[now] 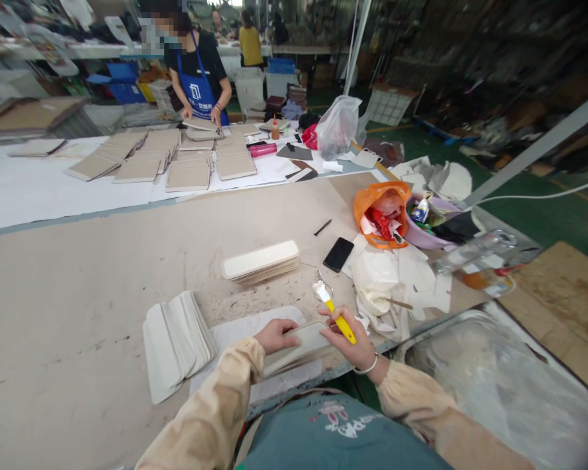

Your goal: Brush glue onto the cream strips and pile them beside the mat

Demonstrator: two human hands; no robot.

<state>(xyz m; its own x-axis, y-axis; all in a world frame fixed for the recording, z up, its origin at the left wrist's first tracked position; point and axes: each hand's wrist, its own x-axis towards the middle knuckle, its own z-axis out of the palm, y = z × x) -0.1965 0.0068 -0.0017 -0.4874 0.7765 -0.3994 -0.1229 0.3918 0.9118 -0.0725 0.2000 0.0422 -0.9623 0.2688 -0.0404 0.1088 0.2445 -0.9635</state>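
Note:
My left hand [277, 336] is closed on the left end of a pale rounded panel [298, 343], thumb on top. At the panel's other end are the fingers of my right hand [357, 344], which also holds a yellow-handled brush [342, 320] with a white-coated head pointing away from me. Under the panel lies a white sheet [255, 323] at the table's front edge. To the left, a fanned stack of pale rounded panels [176, 343] rests on the table. Farther off stands a neat stack of similar panels [261, 260].
Right of the stacks lie a phone [338, 254], a pen [323, 227], scissors [325, 284] and a white glue-like tub [377, 281]. Beyond are an orange bag [382, 212] and a purple basin [434, 232]. Across the table, a co-worker [198, 78] handles grey-beige boards [189, 171].

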